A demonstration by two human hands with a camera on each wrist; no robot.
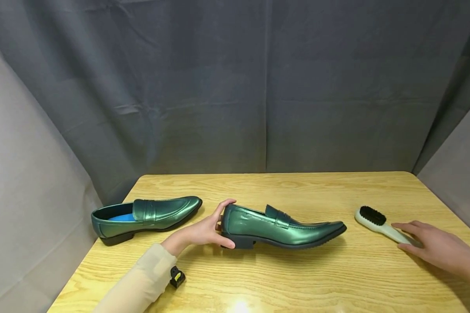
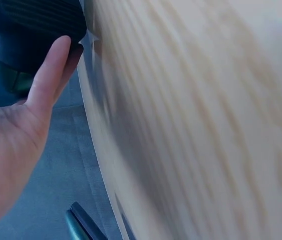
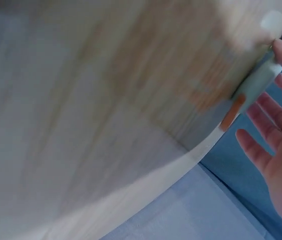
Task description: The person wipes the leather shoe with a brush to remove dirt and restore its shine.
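My left hand [image 1: 207,230] grips the heel end of a shiny green loafer [image 1: 297,232], its toe pointing right and a shadow on the table under it. In the left wrist view, the thumb and fingers of the left hand [image 2: 18,125] wrap the dark heel [image 2: 38,35]. At the right, my right hand [image 1: 440,245] is at the pale handle of a brush [image 1: 393,233] with black bristles [image 1: 372,215] facing up. The right wrist view has the right hand [image 3: 281,135] with spread fingers beside the handle [image 3: 258,82], not curled round it.
A second green loafer [image 1: 168,213] with a blue insole stands at the table's left side, toe right. A small black and yellow device [image 1: 177,277] is at the left wrist. Grey curtains [image 1: 266,87] hang behind the wooden table [image 1: 282,287].
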